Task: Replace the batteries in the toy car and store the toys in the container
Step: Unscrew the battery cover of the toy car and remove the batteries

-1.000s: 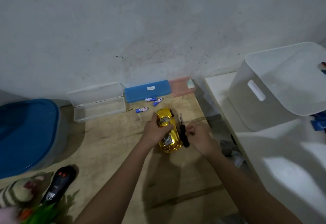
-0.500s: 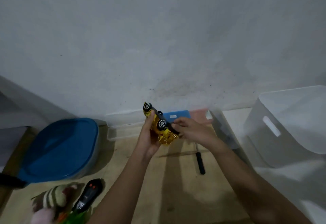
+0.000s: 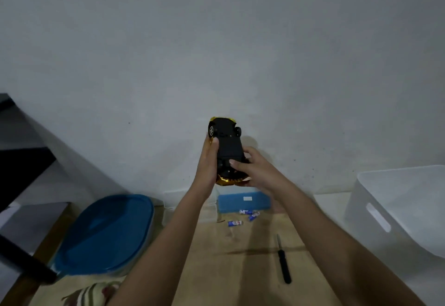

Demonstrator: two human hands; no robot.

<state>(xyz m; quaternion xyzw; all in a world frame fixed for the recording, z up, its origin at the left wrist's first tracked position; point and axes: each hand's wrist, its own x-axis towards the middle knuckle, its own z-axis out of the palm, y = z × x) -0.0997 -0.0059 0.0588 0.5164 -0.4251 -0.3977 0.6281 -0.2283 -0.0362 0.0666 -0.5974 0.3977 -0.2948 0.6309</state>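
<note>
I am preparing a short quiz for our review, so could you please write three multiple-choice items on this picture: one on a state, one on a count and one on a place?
1. How is the toy car placed?
A. held up, underside toward the camera
B. wheels down on the floor
C. on its side

2. How many batteries lie loose by the blue case?
A. one
B. three
C. six

3. Where is the screwdriver?
A. stuck in the car
B. standing upright
C. lying flat on the wooden surface

Answers:
1 A: the left hand and right hand grip it, black underside showing.
2 B: three can be counted.
3 C: it lies untouched, below the hands.
</note>
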